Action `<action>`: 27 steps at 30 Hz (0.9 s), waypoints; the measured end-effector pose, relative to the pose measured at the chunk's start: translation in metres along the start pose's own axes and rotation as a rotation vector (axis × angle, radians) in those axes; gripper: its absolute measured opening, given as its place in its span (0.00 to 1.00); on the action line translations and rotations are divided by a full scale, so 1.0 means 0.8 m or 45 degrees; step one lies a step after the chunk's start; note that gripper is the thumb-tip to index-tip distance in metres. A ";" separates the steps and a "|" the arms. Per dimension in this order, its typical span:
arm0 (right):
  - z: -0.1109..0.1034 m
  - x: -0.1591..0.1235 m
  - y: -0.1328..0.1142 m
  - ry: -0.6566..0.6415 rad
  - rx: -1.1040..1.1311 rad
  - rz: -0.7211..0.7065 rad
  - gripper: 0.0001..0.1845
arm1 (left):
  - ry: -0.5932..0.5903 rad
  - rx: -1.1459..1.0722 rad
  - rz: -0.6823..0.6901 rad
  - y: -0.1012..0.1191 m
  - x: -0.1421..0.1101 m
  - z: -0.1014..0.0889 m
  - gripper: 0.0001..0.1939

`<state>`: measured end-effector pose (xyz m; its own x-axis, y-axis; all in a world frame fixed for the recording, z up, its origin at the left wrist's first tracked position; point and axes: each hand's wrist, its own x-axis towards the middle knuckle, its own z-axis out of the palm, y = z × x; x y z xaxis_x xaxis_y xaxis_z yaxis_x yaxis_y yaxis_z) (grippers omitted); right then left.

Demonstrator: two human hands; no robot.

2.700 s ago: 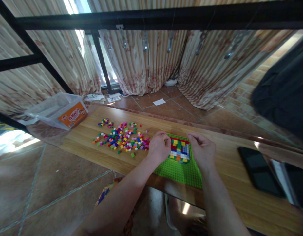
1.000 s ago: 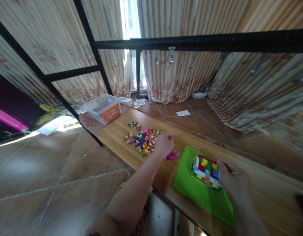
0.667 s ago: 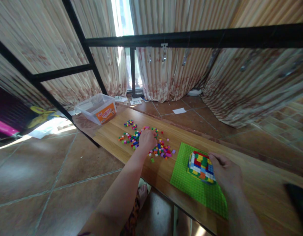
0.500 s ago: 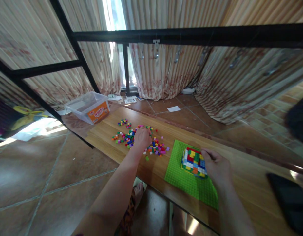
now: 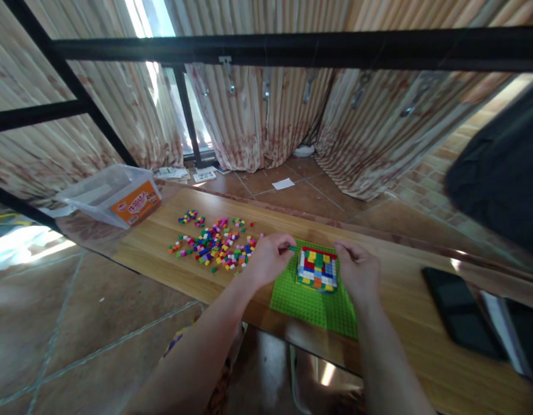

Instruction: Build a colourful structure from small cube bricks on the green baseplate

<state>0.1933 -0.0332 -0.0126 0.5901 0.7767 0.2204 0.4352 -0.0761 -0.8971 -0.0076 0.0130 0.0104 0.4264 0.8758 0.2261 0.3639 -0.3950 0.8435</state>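
My left hand (image 5: 272, 258) is closed in a pinch on a small green building brick (image 5: 292, 248), just above the left part of the green baseplate (image 5: 312, 311). On that plate stands a low block of stacked bricks (image 5: 318, 271) in red, yellow, white, blue, green and orange. My right hand (image 5: 358, 268) is at the block's far right corner, thumb and fingers pressed together. What these fingers hold, if anything, is hidden. Left of the baseplate lies a loose spread of small coloured bricks (image 5: 216, 245), partly covered by my left hand and forearm.
A clear plastic box (image 5: 113, 196) with an orange label stands at the table's far left end. On the right of the wooden table (image 5: 396, 305) lie a black tablet-like slab (image 5: 460, 311) and a white-edged dark item (image 5: 503, 328). A black metal bar (image 5: 266, 51) crosses beyond the table.
My left hand has gone from the loose bricks back over the baseplate, with a green brick in its fingers. My right hand stays by the block. The view has turned to the right.
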 end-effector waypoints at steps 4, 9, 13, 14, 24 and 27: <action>-0.002 0.001 0.002 -0.005 -0.013 -0.023 0.17 | -0.017 -0.020 0.023 0.009 -0.004 0.015 0.10; -0.002 0.001 0.001 -0.022 -0.017 -0.041 0.17 | 0.016 -0.067 0.026 0.008 -0.004 0.024 0.10; 0.001 -0.001 0.000 -0.039 0.010 -0.027 0.17 | 0.022 -0.026 0.087 0.009 -0.004 0.029 0.09; 0.002 -0.001 0.000 -0.045 0.027 -0.021 0.17 | 0.015 0.007 0.113 0.010 -0.004 0.030 0.08; 0.003 -0.001 0.000 -0.074 0.008 -0.003 0.17 | -0.036 0.288 0.194 0.019 -0.006 0.038 0.06; 0.002 -0.002 0.000 -0.083 -0.014 -0.008 0.17 | 0.011 0.309 0.168 0.019 -0.005 0.044 0.06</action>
<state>0.1908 -0.0336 -0.0134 0.5420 0.8162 0.2004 0.4464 -0.0776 -0.8914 0.0252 -0.0063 0.0054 0.4765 0.8144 0.3311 0.4941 -0.5596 0.6653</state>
